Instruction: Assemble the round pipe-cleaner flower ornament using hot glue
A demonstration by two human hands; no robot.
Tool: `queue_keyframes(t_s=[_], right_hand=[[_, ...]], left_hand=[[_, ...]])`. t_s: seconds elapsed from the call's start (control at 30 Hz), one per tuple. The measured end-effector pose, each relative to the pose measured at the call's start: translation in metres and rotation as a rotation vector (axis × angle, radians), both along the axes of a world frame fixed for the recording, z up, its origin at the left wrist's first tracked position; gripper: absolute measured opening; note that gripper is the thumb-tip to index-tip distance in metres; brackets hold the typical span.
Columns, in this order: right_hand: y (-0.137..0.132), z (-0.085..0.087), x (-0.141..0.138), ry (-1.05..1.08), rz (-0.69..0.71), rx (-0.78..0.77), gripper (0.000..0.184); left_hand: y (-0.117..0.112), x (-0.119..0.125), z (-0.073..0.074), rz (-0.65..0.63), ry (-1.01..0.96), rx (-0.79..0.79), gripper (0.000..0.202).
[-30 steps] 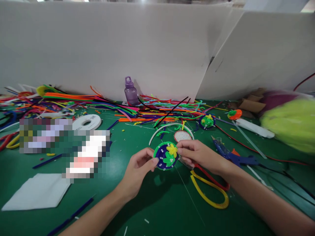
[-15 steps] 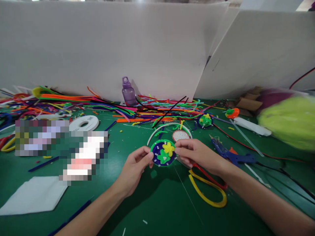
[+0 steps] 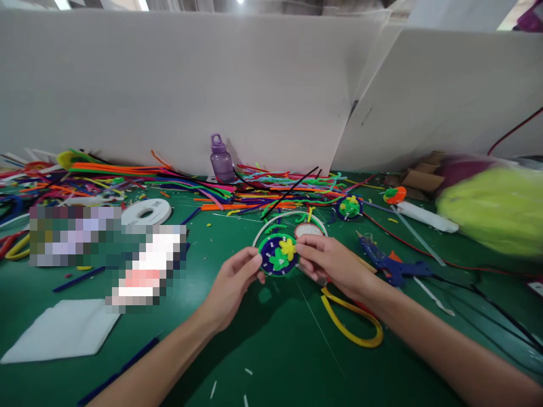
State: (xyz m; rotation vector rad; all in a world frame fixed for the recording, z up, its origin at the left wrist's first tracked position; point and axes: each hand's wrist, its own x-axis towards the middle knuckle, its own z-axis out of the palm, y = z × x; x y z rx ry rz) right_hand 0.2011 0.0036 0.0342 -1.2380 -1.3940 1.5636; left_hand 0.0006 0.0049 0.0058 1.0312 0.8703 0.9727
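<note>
A round dark blue craft disc with a green fuzzy rim, a yellow flower and a green flower is held just above the green table. My left hand pinches its left edge. On the disc's right edge my right hand pinches it with curled fingers. Behind the disc lie a white hoop and a white round pad.
Heaps of coloured pipe cleaners run along the white partition, beside a purple bottle. A second decorated disc, a blue glue gun, yellow and red pipe-cleaner loops, a ribbon spool and a white cloth lie around.
Both hands carried the disc a little farther from me, toward the white hoop; the grip on both edges is unchanged.
</note>
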Motion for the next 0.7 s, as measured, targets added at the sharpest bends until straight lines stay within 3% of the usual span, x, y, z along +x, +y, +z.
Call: queue_keyframes(t_s=[0.1,0.2,0.27,0.33,0.4,0.5,0.6,0.7], right_hand=[[-0.002,0.01,-0.001,-0.107,0.051,0.06,0.021],[-0.002,0.029,0.026,-0.497,0.125,0.355,0.022],[-0.003,0.037,0.061,-0.855,-0.033,0.575,0.027],[-0.005,0.034,0.102,-1.142,-0.153,0.641,0.031],[-0.011,0.022,0.141,-1.312,-0.11,0.621,0.035],[-0.026,-0.002,0.18,-1.354,0.048,0.534,0.043],[-0.039,-0.017,0.193,-1.362,0.147,0.448,0.054],[-0.043,-0.021,0.193,-1.422,0.119,0.397,0.053]], left_hand=[[0.001,-0.002,-0.003,0.017,-0.004,-0.018,0.016],[0.001,-0.002,-0.005,0.002,-0.068,-0.016,0.016],[0.0,-0.002,-0.004,-0.019,-0.096,-0.023,0.015],[-0.001,-0.001,-0.003,-0.027,-0.114,-0.035,0.016],[-0.001,0.0,-0.003,-0.024,-0.121,-0.046,0.016],[0.001,0.0,-0.004,-0.036,-0.109,-0.04,0.014],[0.002,0.0,-0.007,-0.044,-0.106,-0.056,0.011],[0.001,0.001,-0.008,-0.056,-0.089,-0.062,0.01]])
